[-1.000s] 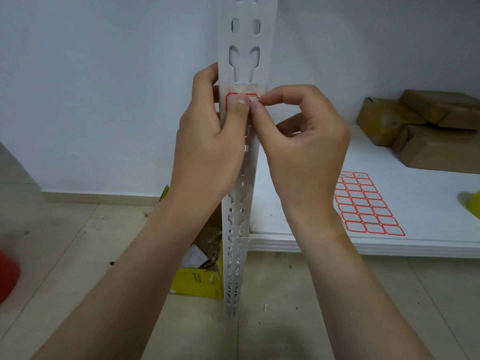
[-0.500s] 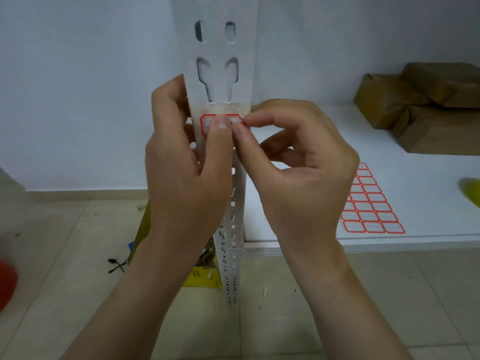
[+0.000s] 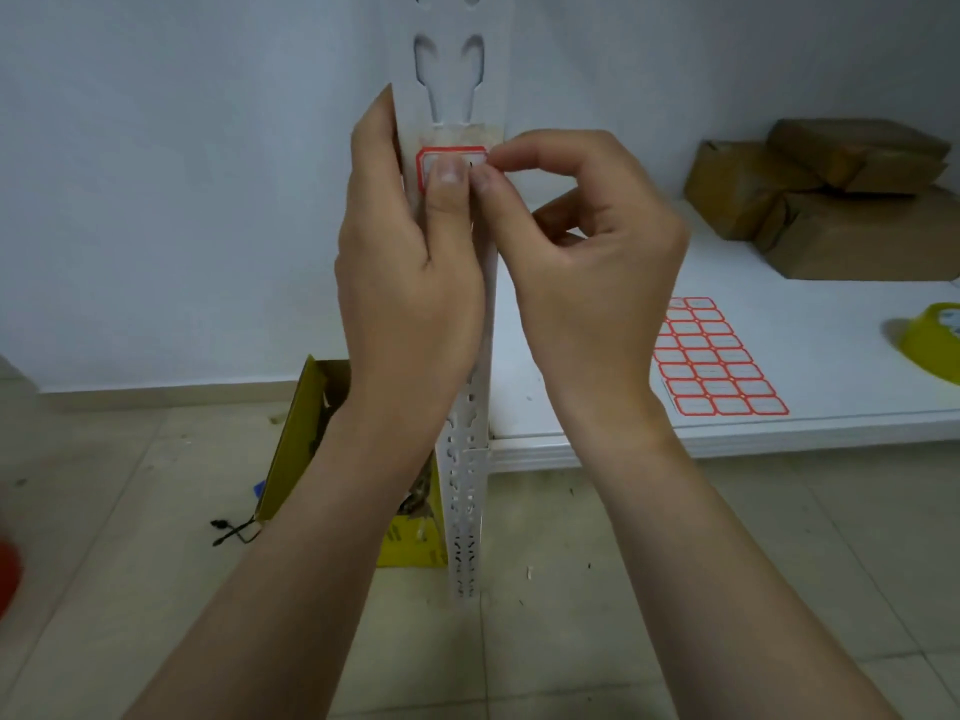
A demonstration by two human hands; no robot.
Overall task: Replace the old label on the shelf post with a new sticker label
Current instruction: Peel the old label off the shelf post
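A white perforated shelf post (image 3: 470,459) rises up the middle of the view. A red-bordered label (image 3: 451,154) sits on its face, over a patch of yellowish glue residue. My left hand (image 3: 410,272) wraps the post from the left, its thumb pressing on the label's lower middle. My right hand (image 3: 587,262) pinches the label's right edge between thumb and forefinger. A sheet of several red-bordered sticker labels (image 3: 714,358) lies flat on the white shelf (image 3: 571,444) to the right.
Brown wrapped parcels (image 3: 831,194) are stacked at the shelf's back right. A yellow tape roll (image 3: 932,340) sits at the right edge. An open yellow box (image 3: 306,444) of scraps stands on the tiled floor behind the post. A red object (image 3: 8,574) shows at the far left.
The view has shifted, so post and hands sit differently in frame. Both hands stay on the label, the right fingertips still working at its right edge.
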